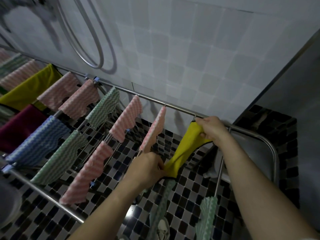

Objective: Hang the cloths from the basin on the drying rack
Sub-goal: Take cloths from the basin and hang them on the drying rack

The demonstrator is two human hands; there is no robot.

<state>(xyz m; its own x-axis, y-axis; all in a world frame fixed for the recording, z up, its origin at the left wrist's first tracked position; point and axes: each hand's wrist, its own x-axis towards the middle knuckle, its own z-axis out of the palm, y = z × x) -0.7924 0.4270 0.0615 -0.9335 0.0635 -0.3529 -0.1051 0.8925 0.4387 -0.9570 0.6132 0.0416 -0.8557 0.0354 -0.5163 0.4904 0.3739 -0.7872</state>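
A yellow cloth [186, 149] with a dark edge is stretched along a rod of the steel drying rack [173, 103] near its right end. My right hand [212, 129] pinches the cloth's far end close to the back rail. My left hand [147, 166] grips its near end. Several cloths hang on the other rods: pink wavy ones [127, 116], green ones [103, 108], a blue one [38, 137], a maroon one [20, 125] and another yellow one [29, 87]. A basin's pale rim [8, 210] shows at the lower left edge.
Two green cloths [207, 217] hang on near rods by my forearms. The floor [110, 172] is black-and-grey mosaic tile. A shower hose [97, 49] loops down the tiled wall behind the rack. A steel frame and panel [285, 94] stand at the right.
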